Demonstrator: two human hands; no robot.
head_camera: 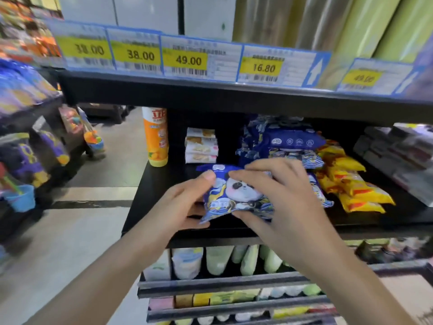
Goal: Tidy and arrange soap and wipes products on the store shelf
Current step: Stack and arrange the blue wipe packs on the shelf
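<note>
black shelf [161, 184] has room at the front left | blue wipes stack [285, 141] sits behind, so square your panda wipes pack [236, 191] to it | left hand [185, 202] and right hand [276, 195] both pinch that pack's edges | pack text too blurry to read

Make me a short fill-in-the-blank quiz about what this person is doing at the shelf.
1. Both hands, left hand and right hand, hold a blue pack printed with a ____.
2. The orange bottle stands ____ of the small white packs.
3. The yellow packs lie to the ____ of the held pack.

Missing words: panda; left; right
</note>
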